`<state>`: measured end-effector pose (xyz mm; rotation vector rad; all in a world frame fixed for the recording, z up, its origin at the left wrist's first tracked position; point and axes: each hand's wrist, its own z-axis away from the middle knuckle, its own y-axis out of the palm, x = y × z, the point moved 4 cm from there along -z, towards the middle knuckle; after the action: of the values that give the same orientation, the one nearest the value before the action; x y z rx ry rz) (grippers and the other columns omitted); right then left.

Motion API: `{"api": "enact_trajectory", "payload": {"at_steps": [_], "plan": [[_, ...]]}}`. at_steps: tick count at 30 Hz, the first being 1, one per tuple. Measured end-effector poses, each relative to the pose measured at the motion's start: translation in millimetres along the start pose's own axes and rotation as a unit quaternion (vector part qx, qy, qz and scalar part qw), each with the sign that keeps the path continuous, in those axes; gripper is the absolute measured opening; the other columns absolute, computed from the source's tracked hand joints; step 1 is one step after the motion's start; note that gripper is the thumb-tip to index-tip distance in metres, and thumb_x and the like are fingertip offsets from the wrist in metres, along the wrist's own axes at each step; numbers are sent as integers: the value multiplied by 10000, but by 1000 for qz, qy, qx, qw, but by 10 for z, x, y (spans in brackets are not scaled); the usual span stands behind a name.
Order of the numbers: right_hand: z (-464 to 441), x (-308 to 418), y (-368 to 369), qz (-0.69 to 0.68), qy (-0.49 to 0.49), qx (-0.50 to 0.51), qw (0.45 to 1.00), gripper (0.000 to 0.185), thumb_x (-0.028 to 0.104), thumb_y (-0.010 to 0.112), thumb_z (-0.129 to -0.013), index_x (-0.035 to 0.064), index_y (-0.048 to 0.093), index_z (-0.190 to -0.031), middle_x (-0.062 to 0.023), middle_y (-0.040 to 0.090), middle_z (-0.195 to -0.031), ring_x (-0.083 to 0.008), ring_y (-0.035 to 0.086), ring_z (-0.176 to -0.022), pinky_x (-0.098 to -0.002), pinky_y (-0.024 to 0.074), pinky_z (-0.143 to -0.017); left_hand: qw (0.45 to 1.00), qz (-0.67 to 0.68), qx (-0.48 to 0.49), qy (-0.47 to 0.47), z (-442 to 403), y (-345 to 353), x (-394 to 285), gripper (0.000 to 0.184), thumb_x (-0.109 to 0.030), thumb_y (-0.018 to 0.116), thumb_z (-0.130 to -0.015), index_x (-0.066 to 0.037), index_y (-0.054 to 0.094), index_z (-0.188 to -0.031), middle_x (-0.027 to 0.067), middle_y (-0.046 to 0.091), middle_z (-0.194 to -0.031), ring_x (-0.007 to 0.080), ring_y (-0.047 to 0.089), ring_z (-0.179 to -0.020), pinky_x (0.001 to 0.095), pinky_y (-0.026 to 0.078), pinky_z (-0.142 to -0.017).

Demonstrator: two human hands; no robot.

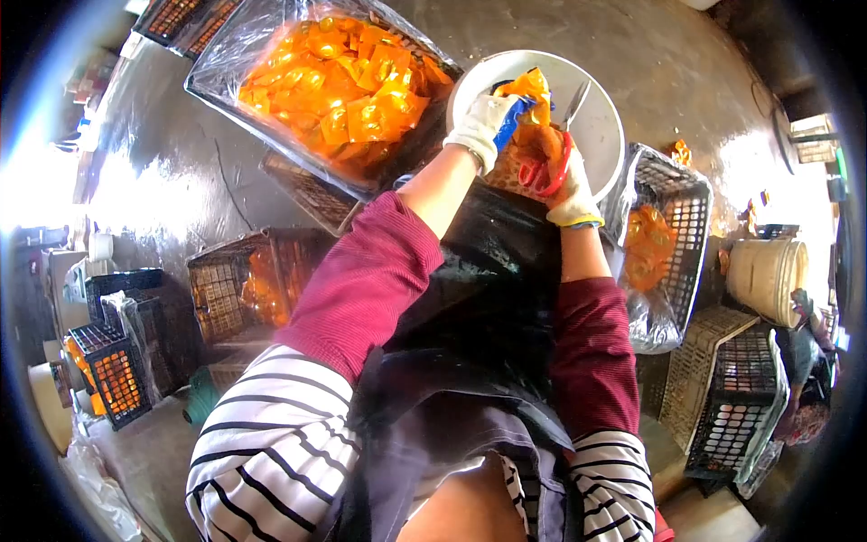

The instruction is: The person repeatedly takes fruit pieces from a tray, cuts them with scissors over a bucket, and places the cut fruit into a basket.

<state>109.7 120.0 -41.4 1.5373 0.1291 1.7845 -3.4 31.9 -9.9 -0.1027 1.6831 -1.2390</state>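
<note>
My left hand (489, 128), in a white glove with a blue palm, grips a crumpled orange plastic packet (533, 86) over the white bucket (605, 126). Red-handled scissors (566, 163) are in my gloved right hand (573, 199), blades pointing up and apart from each other beside the packet. Something brownish hangs below the packet between my hands; I cannot make out whether it is the packet's content. Brown, lumpy material lies at the bottom of the bucket. My fingertips are partly hidden on both sides.
A plastic-lined crate (194, 86) heaped with shiny orange packets (361, 86) stands left of the bucket. To its right, another lined crate (694, 217) holds some orange packets. Further crates (212, 294) and a cream bucket (766, 275) stand around on the wet floor.
</note>
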Motion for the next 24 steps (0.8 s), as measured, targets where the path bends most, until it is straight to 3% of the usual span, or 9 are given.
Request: {"api": "enact_trajectory", "payload": {"at_steps": [3,6,15,17,20,21,22,23,24], "plan": [[40,123,34,-8,15,-26,1000,324,295,435,-975,27,534,-1127,-112,628,-1029,-197,632,-861,-328,532,-684,986,155,-45,42,32,-20,-80,380,-284,611,-878,-56,586,-1181,92,617,-1144,174,595,-1032,275,460,-907],[64,194,46,-54,-12,-77,996,274,252,453,-970,41,532,-1126,-100,621,-1054,-184,628,-870,-318,528,-660,873,482,-57,40,118,-121,-211,374,-113,716,-803,-18,598,-1145,46,639,-1056,114,582,-985,249,475,-860],[145,473,-55,22,-131,-97,986,320,238,510,-940,60,524,-1205,-93,618,-1070,-143,600,-873,-224,462,-597,961,264,18,-78,-77,73,197,362,-287,601,-892,4,632,-1105,88,654,-1058,151,602,-973,237,461,-847],[252,711,-155,36,-141,-50,988,335,260,522,-933,60,524,-1202,-98,626,-1039,-131,601,-824,-204,433,-545,931,357,-15,-78,-6,-54,72,344,-276,568,-909,-12,619,-1123,104,612,-1150,176,598,-1001,274,478,-846],[435,941,-499,54,-112,-42,991,319,214,574,-904,40,528,-1168,-84,605,-1034,-190,594,-898,-265,444,-761,839,541,-30,-54,-45,-180,-234,300,-207,530,-928,-28,589,-1163,92,619,-1125,185,593,-1019,316,499,-853],[444,978,-686,107,-113,14,988,307,181,597,-887,31,533,-1147,-74,585,-1063,-229,578,-970,-316,427,-936,927,372,-46,19,-10,-249,-394,282,-200,532,-928,-34,593,-1147,105,632,-1095,218,603,-1005,324,496,-851],[613,1126,-692,321,-152,-14,935,268,182,617,-881,30,547,-1090,-69,593,-1008,-200,572,-927,-313,447,-885,975,188,-88,81,71,-377,-624,263,-194,534,-928,-40,598,-1131,118,645,-1066,251,613,-991,332,493,-848],[690,1023,-832,92,-95,-36,991,232,136,628,-870,31,560,-1065,-56,598,-971,-165,568,-927,-299,464,-847,974,199,-85,70,-26,-272,-723,249,-196,540,-924,-52,606,-1116,127,648,-1049,268,618,-960,341,489,-834],[701,884,-1076,133,-114,-21,984,273,104,633,-865,24,541,-1109,-63,603,-982,-177,589,-931,-298,485,-830,972,210,-83,59,-123,-167,-822,235,-198,545,-921,-63,614,-1101,137,651,-1032,286,624,-930,350,485,-819]]}}
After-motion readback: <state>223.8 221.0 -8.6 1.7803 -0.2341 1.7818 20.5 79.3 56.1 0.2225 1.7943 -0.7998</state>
